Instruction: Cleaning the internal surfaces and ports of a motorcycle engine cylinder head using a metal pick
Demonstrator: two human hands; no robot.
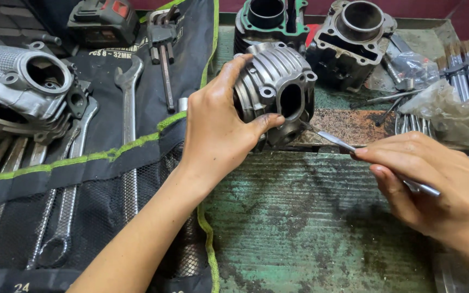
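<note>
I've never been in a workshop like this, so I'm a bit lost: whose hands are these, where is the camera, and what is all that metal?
The one picture comes from a camera on the person's head, looking down at a worn green bench. The left hand steadies a finned grey engine cylinder head. The right hand holds a thin metal pick, its tip at the part's lower opening. A black tool roll with spanners lies left; two more cylinder blocks stand behind.

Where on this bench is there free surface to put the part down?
Free: the green bench top between the tool roll and the right hand. Crowded: the back edge with two cylinder blocks, and the right edge with metal rods and plastic bag.
</note>
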